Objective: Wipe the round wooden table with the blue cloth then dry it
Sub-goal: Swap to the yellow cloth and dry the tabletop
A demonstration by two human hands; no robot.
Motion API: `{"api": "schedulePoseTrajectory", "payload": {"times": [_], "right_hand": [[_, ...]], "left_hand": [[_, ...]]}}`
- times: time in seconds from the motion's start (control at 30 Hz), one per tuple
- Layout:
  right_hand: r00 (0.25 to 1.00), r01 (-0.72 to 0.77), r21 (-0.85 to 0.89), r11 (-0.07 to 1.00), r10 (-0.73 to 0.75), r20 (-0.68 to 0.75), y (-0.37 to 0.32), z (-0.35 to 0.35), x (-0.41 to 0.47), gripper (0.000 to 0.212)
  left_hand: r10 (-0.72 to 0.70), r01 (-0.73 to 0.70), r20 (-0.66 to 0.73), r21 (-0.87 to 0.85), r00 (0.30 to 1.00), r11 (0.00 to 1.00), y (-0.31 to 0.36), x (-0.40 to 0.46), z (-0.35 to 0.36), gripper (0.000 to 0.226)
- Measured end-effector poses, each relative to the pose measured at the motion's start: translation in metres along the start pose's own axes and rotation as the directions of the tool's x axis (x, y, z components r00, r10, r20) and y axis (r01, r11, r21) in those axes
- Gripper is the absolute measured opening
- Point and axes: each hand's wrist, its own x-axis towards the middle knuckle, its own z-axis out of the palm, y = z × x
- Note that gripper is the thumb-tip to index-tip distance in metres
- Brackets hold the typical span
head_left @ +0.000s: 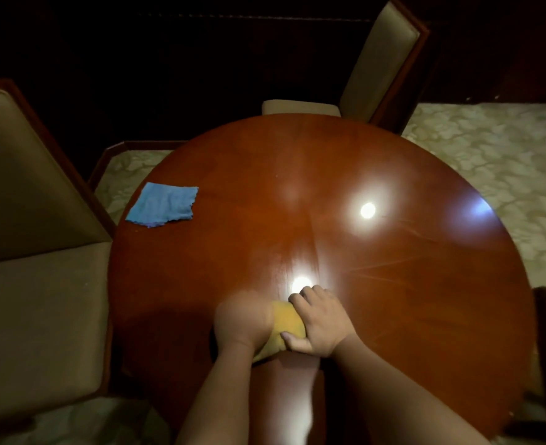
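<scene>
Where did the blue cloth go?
In the head view, the blue cloth lies flat at the left edge of the round wooden table, beside the padded chair, away from both hands.

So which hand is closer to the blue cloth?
The left hand. It is on the yellow cloth near the table's front edge, on the same side as the blue cloth. The right hand grips the yellow cloth's other side, farther away.

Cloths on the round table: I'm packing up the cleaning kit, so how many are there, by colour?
Blue cloth, lying flat near the round wooden table's left edge: 1
Yellow cloth, held between left hand and right hand: 1
Total: 2
</scene>
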Motion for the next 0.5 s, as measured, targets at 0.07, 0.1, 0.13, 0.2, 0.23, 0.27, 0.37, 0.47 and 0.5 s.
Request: {"api": "schedulePoseTrajectory", "payload": {"times": [0.07,0.1,0.13,0.2,0.23,0.27,0.37,0.47,0.5], "right_hand": [[1.0,0.003,0.004,1.0,-0.003,-0.016,0.007,0.002,0.006,0.059],[1.0,-0.004,0.001,1.0,0.004,-0.023,0.012,0.002,0.011,0.059],[0.999,-0.013,-0.004,1.0,0.013,-0.03,0.018,0.003,0.017,0.059],[0.998,-0.035,-0.017,0.999,0.034,-0.045,0.035,0.004,0.033,0.059],[0.997,-0.047,-0.021,0.999,0.046,-0.055,0.043,0.006,0.041,0.058],[0.996,-0.062,-0.026,0.998,0.06,-0.07,0.051,0.007,0.049,0.058],[0.984,-0.13,-0.059,0.99,0.122,-0.131,0.071,0.01,0.067,0.056],[0.962,-0.21,-0.091,0.973,0.189,-0.198,0.088,0.013,0.087,0.055],[0.952,-0.241,-0.096,0.966,0.216,-0.216,0.093,0.014,0.094,0.055]], "left_hand": [[0.014,-0.014,-0.004,0.014,1.0,1.0,0.003,0.011,0.003,0.033],[0.021,-0.021,-0.001,0.02,1.0,1.0,0.004,0.018,0.004,0.033],[0.025,-0.025,0.001,0.029,1.0,0.999,0.006,0.027,0.006,0.033],[0.03,-0.03,0.012,0.033,0.999,0.999,0.011,0.051,0.011,0.033],[0.038,-0.038,0.043,0.019,0.998,0.999,0.014,0.065,0.014,0.034],[0.048,-0.048,0.085,0.003,0.995,0.999,0.018,0.077,0.016,0.035],[0.114,-0.112,0.138,-0.021,0.984,0.993,0.026,0.118,0.023,0.042],[0.222,-0.22,0.102,-0.033,0.97,0.975,0.033,0.161,0.03,0.035],[0.261,-0.258,0.089,-0.04,0.961,0.965,0.036,0.175,0.033,0.031]]}}
